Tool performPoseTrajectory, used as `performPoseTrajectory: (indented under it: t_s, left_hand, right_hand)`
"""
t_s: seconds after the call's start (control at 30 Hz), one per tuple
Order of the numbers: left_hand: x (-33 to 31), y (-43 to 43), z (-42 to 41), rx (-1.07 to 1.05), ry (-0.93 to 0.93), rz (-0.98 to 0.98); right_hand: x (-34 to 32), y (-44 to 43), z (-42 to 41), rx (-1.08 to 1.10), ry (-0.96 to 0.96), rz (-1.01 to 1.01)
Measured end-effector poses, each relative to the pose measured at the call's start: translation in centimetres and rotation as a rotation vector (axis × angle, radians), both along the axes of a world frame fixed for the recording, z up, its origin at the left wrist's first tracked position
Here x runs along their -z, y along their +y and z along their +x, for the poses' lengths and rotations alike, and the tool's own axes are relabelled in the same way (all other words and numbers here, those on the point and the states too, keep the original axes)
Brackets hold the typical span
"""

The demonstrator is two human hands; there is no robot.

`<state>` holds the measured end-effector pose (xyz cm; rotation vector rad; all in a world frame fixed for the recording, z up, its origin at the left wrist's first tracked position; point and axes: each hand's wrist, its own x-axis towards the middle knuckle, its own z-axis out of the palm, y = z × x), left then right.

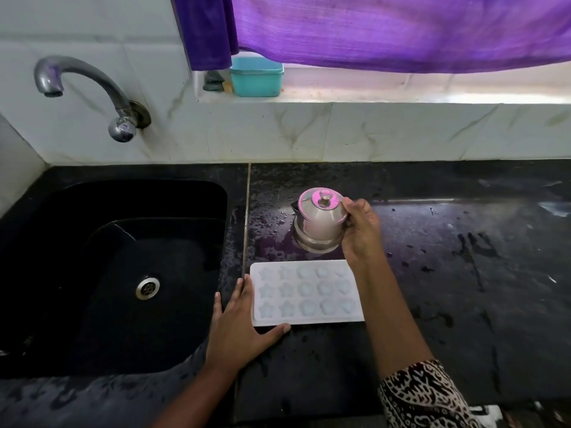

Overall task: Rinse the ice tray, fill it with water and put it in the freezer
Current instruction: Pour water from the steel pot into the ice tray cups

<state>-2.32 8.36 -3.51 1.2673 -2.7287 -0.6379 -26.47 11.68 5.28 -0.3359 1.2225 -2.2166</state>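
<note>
A black stone table (463,273), wet and speckled with drops, runs along the near edge of a kitchen, and a patterned sleeve (426,393) comes in at the bottom right. The left grip (239,322) lies flat on the table with fingers straight and spread, holding nothing. Its forefinger lies along the left edge of the white ice tray (306,293) and its thumb along the near edge, framing that corner. The tray lies flat on the table just right of the black sink (154,193), with three rows of star and flower moulds facing up. Just beyond the tray, the right grip (360,230) is curled round the right side of a lidded steel jug (319,220); I cannot tell whether the jug's base rests on the table. Further back, a curved tap (83,88) juts from the marble wall over the sink, and a teal box (256,77) sits on the sill under a purple curtain (370,32).
</note>
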Motion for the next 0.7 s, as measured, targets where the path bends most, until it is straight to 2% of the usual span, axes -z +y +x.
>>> performPoseTrajectory:
  t_s: [0.33, 0.7]
  left_hand:
    - [-0.5, 0.0, 0.2, 0.012, 0.045, 0.023]
    - [-0.3, 0.0, 0.2, 0.001, 0.093, 0.004]
  right_hand:
    - [-1.5, 4.5, 3.6, 0.071, 0.073, 0.123]
    - [-0.9, 4.4, 5.4, 0.060, 0.171, 0.260]
